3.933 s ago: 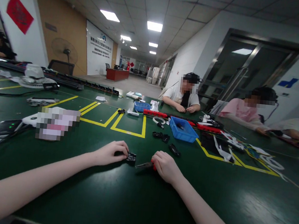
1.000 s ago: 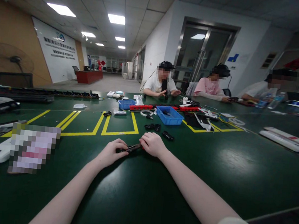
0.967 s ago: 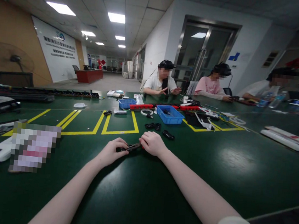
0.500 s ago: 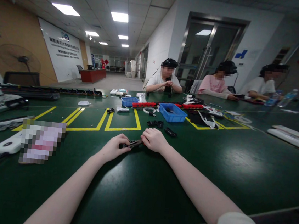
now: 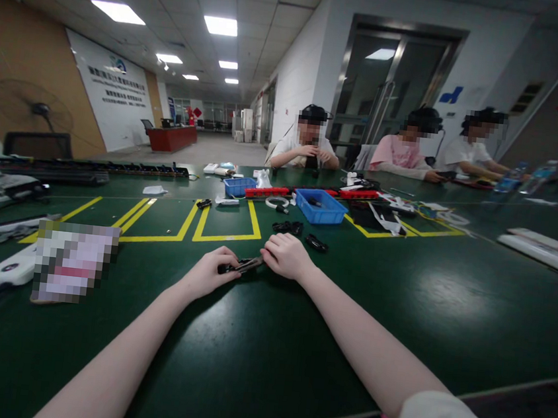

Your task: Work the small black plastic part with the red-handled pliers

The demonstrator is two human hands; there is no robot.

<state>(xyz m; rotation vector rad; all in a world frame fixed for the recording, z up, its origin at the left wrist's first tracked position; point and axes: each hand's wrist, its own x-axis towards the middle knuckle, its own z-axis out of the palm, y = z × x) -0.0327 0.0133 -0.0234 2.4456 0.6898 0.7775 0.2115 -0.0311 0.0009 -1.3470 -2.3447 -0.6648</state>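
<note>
A small dark bundle (image 5: pixel 244 266), looking like a coiled black cable, is stretched between my hands just above the green table (image 5: pixel 263 360). My left hand (image 5: pixel 212 270) is closed on its left end, thumb below and fingers above. The fingers of my right hand (image 5: pixel 284 255) are pressed together at its right end. Fine details of the bundle are too small to make out. Just beyond my right hand lie a tangled black cable bundle (image 5: pixel 287 227) and another black bundle (image 5: pixel 316 243).
Ahead are a blue bin (image 5: pixel 320 207), a smaller blue bin (image 5: pixel 240 187), a red strip (image 5: pixel 267 192) and yellow tape outlines (image 5: pixel 226 238). White power strips (image 5: pixel 543 255) lie at right, another (image 5: pixel 11 265) at left. Three people sit across the table.
The view has shifted slightly. Both my hands keep hold of the dark bundle, almost unmoved. Across the table, a person's hands have moved apart a little.
</note>
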